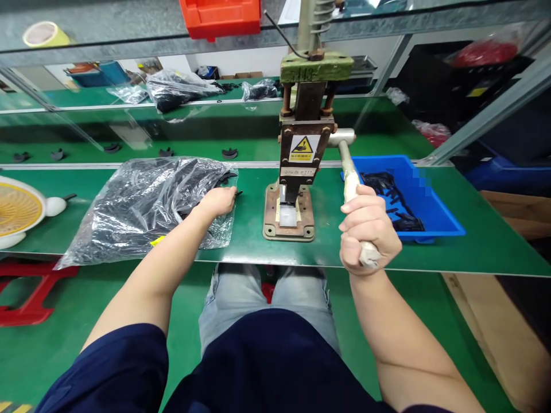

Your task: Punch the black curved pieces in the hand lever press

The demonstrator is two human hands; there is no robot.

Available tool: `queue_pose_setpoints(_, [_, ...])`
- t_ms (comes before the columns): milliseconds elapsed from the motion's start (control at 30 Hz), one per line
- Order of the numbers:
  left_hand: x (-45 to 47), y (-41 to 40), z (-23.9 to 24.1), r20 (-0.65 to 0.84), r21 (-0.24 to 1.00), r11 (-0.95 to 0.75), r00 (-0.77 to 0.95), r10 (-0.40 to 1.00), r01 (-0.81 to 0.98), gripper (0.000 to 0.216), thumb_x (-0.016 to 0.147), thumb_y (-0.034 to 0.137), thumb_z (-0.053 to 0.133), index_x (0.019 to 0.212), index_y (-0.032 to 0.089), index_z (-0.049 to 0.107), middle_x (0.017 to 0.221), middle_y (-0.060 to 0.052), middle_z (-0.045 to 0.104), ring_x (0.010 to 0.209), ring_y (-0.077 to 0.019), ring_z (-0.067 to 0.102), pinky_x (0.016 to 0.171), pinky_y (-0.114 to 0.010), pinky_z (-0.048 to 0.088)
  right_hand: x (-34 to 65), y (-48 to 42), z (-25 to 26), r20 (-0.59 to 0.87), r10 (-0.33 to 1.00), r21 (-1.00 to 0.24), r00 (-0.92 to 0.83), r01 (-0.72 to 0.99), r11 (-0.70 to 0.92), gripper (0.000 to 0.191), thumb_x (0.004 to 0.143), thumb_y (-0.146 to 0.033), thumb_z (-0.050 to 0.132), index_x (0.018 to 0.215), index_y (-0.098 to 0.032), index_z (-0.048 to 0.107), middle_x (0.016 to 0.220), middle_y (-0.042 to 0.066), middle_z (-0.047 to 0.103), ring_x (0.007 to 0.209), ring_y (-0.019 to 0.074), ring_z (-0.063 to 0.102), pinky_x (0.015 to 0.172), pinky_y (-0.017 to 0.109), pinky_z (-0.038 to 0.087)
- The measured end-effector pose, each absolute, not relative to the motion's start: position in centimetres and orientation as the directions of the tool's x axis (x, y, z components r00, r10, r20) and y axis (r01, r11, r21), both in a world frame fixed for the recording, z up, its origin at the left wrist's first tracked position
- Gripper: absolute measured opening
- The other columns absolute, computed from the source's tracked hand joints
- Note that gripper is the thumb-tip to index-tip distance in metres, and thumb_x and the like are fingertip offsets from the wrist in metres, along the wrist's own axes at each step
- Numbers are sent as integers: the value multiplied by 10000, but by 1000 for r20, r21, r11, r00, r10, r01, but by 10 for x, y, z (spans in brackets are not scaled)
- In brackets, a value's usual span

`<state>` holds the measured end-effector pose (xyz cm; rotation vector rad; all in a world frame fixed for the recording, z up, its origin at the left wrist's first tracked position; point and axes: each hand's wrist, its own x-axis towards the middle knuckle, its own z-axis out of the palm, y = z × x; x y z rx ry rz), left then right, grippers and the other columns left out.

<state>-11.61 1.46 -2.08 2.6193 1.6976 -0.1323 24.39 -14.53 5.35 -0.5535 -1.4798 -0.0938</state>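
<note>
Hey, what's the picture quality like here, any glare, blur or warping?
Head view: bright glints streak the clear bag; a pixelated patch covers some of the blue bin; wide-angle stretching shows toward the edges; the warning triangle looks fairly sharp.

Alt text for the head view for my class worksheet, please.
Someone's right hand grips a press's lever; the left hand, over a clear bag, holds a black piece. A blue tray sits right of the press.

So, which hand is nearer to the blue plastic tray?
Right. The right hand grips the pale wrapped lever near the left side of the blue tray; the left hand is farther left, at the clear plastic bag.
</note>
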Motion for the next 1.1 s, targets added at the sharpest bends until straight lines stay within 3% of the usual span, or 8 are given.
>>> queue_pose_setpoints(167, [-100, 1, -5, -62, -23, -468, 466, 883, 883, 363, 1045, 303, 480, 1311, 202, 706, 1246, -171, 708, 1023, -301, 747, 924, -389, 551, 243, -148, 54, 949, 295, -314, 109, 381, 869, 195, 784, -311, 678, 645, -290, 542, 628, -57, 614, 804, 199, 687, 1102, 585, 575])
queue_pose_setpoints(367, [-58, -16, -6, 53, 247, -536, 541, 839, 807, 364, 969, 257, 621, 1325, 208, 681, 1127, -120, 758, 1048, -282, 727, 924, -357, 541, 241, -148, 53, 948, 289, -319, 137, 359, 877, 235, 795, -314, 698, 636, -274, 528, 635, -62, 607, 804, 200, 683, 1137, 621, 545])
queue_pose_setpoints(467, [-48, -18, -20, 50, 420, -390, 408, 912, 820, 202, 966, 359, 661, 1096, 212, 713, 919, -64, 757, 853, -239, 715, 773, -323, 525, 241, -148, 54, 948, 290, -318, 129, 359, 878, 226, 795, -317, 701, 648, -278, 534, 640, -62, 612, 808, 203, 685, 1126, 616, 551])
queue_pose_setpoints(567, [-51, -19, -33, -46, 540, -269, 347, 937, 797, 235, 966, 463, 669, 919, 233, 657, 762, -16, 715, 698, -198, 674, 633, -288, 473, 241, -147, 54, 953, 278, -304, 122, 355, 884, 183, 787, -307, 683, 662, -287, 551, 639, -59, 611, 807, 204, 680, 1083, 607, 569])
queue_pose_setpoints(667, [-56, -22, -33, -138, 682, -172, 356, 924, 710, 281, 984, 509, 654, 922, 243, 590, 656, 15, 674, 574, -168, 638, 558, -263, 446, 240, -146, 54, 956, 267, -293, 120, 356, 888, 166, 781, -296, 673, 668, -290, 551, 634, -59, 606, 800, 198, 678, 1068, 591, 578])
queue_pose_setpoints(800, [-47, -23, -17, -129, 905, -34, 350, 928, 424, 331, 960, 501, 731, 1030, 222, 568, 677, 25, 671, 561, -133, 641, 580, -242, 501, 238, -146, 54, 954, 263, -299, 147, 361, 883, 190, 806, -311, 667, 663, -295, 544, 628, -57, 596, 794, 194, 677, 1072, 580, 582])
queue_pose_setpoints(900, [-29, -22, -7, -129, 954, -3, 419, 899, 300, 345, 908, 451, 823, 955, 187, 606, 737, -2, 689, 620, -109, 651, 627, -236, 533, 238, -147, 54, 955, 256, -293, 147, 367, 883, 200, 807, -312, 671, 658, -292, 541, 633, -57, 600, 795, 197, 680, 1064, 583, 587])
queue_pose_setpoints(1100, [-1, -19, -3, -260, 934, 100, 457, 850, 344, 383, 948, 484, 798, 907, 201, 544, 638, 4, 672, 530, -115, 641, 540, -238, 526, 240, -146, 52, 957, 260, -290, 132, 343, 893, 216, 808, -330, 710, 682, -275, 543, 657, -59, 615, 823, 198, 706, 1100, 589, 564])
